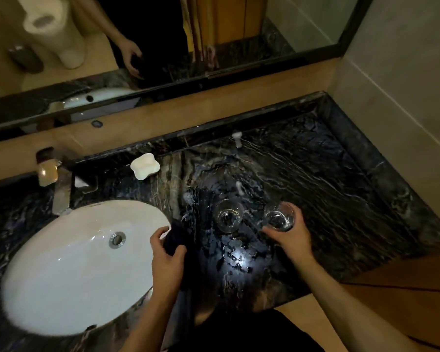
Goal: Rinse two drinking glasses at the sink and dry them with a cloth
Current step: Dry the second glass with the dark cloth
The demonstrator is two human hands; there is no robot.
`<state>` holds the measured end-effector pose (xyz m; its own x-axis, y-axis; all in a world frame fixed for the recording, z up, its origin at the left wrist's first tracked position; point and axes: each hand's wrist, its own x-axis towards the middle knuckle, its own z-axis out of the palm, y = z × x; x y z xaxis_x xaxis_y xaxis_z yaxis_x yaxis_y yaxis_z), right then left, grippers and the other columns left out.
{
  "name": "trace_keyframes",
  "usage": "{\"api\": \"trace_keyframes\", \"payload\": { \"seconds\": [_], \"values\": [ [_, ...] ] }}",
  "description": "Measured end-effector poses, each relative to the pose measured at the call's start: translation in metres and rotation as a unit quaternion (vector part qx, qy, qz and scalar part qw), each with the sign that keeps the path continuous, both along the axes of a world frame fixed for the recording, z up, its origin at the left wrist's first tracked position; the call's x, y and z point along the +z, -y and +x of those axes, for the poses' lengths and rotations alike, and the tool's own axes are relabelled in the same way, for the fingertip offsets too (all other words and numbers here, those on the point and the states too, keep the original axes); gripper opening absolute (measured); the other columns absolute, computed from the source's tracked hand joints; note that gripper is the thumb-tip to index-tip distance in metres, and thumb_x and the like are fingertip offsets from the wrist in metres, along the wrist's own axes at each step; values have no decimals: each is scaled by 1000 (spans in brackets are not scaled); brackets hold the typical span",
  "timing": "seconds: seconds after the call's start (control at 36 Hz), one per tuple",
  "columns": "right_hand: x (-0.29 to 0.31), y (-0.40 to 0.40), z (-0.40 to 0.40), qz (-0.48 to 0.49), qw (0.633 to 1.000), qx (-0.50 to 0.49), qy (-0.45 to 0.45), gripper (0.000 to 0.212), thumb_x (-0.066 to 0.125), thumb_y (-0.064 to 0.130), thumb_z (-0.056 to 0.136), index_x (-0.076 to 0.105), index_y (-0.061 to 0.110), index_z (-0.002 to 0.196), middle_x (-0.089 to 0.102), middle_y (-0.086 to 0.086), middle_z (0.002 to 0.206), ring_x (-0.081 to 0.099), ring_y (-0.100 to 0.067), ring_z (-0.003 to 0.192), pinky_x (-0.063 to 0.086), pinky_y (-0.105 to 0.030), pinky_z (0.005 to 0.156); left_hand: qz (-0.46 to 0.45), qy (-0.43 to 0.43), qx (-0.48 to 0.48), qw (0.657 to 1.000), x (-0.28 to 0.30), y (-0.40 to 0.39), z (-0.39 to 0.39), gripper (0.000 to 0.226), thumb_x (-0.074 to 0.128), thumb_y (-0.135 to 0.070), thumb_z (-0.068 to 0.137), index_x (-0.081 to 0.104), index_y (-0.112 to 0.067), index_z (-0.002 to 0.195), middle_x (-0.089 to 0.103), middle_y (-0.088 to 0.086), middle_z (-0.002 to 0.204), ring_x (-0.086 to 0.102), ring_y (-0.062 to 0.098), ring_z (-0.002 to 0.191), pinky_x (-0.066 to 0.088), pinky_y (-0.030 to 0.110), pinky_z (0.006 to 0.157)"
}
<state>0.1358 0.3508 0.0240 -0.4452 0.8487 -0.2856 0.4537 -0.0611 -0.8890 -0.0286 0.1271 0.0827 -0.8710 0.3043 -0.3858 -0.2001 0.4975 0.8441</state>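
My right hand fingers wrap one glass; left hand grips the cloth. Lift steadily, wipe inside first.

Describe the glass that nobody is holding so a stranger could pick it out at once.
Start at the white oval sink set in the dark marble counter and look to its right. Two clear drinking glasses stand upright side by side there. The free glass is the one nearer the sink, untouched; the other glass is gripped by the right hand, while the left hand holds a dark cloth.
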Motion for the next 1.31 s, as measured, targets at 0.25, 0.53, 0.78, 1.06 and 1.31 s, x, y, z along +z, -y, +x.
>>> {"api": "trace_keyframes", "payload": {
  "seconds": [0.25,0.53,0.78,1.06,1.31],
  "values": [
    [55,1,34,160,966,193,-60,87,94,11,59,49,53,121,43,20,130,42,17,119,33,1,94,26,-115,-119,986,70,-10,51,40,69,-18,69,63,-40,102,57,-18,113,60,9,106,48,17,87],
    [81,7,44,167,934,298,-100,80,85,33,58,48,50,127,38,30,131,47,1,124,36,-10,102,51,-271,-234,932,99,-57,117,47,67,-25,67,59,-34,113,64,-20,123,60,-3,113,46,14,94],
    [97,2,49,271,873,397,-82,74,77,22,67,51,31,135,54,15,130,44,-8,122,40,-18,102,-41,-227,-329,916,103,-75,137,48,53,-33,84,56,-21,130,61,-8,124,58,13,112,45,17,91],
    [142,-13,40,235,788,569,11,85,81,49,60,42,45,136,42,39,102,40,-2,101,46,-26,83,-83,-208,-458,860,109,-75,127,62,73,-31,79,47,-29,135,57,-7,130,57,12,111,48,25,88],
    [139,-23,48,-76,862,471,-169,75,86,12,74,51,32,137,60,13,135,61,-11,122,50,-26,99,180,184,-181,949,110,-54,118,53,80,-5,70,68,-11,121,73,14,115,69,29,107,55,31,89]
  ]
}}
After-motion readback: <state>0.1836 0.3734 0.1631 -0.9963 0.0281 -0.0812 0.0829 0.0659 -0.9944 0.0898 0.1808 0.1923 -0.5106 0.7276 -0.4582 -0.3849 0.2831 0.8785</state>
